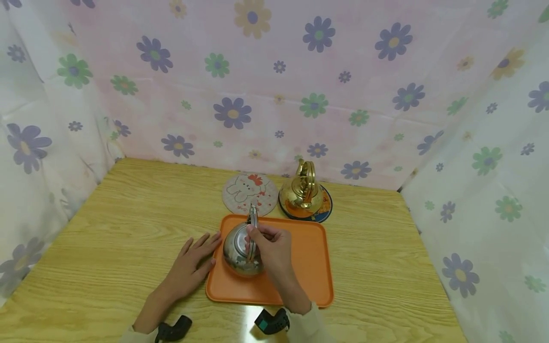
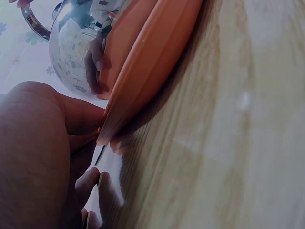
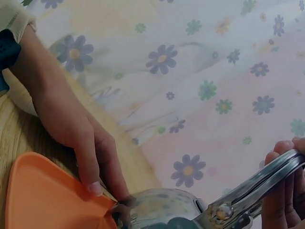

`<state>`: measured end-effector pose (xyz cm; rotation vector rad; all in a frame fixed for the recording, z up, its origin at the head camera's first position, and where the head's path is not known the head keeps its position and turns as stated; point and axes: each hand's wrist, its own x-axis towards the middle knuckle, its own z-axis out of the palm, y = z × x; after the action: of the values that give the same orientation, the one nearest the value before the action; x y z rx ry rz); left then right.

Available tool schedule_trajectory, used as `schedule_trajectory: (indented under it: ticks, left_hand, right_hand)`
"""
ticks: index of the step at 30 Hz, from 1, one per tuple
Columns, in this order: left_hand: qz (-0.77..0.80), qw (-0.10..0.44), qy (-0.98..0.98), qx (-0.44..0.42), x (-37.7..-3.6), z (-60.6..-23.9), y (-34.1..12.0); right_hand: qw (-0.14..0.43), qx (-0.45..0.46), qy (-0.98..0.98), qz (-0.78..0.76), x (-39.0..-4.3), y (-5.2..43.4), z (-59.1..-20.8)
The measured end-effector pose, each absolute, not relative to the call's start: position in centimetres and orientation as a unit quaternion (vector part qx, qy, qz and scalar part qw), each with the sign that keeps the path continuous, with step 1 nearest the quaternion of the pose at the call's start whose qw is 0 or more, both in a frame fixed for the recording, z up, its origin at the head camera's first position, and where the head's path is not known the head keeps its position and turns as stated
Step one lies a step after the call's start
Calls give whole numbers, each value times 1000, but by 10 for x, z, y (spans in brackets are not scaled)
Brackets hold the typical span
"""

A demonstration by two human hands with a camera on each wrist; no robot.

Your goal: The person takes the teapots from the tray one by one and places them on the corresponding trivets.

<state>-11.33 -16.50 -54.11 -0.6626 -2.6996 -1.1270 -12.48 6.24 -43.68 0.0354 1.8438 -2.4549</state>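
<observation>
Head view: right hand (image 1: 271, 247) has its fingers curled round the handle of the silver kettle (image 1: 240, 250), which sits on the orange tray (image 1: 300, 267). Left hand (image 1: 192, 264) lies flat, fingers straight, against the tray's left edge. Judged step: kettle gripped, not yet clear of the tray. A lift would call for a level, steady pull while the tray is held down. A gold kettle (image 1: 302, 190) stands on a coaster behind, with a rabbit-print mat (image 1: 250, 193) beside it.

Left wrist view: fingertips (image 2: 97, 183) press the tray rim (image 2: 143, 81).

Right wrist view: fingers (image 3: 281, 191) wrap the metal handle (image 3: 259, 183). No readable writing or brand in any view.
</observation>
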Motion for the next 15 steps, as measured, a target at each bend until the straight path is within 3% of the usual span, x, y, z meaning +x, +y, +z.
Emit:
schedule_trajectory:
  ticks: [15]
  left_hand:
    - [-374,79,-897,-221,-113,-541,-164]
  right_hand:
    - [28,-24,603,-797,-133,60,-441]
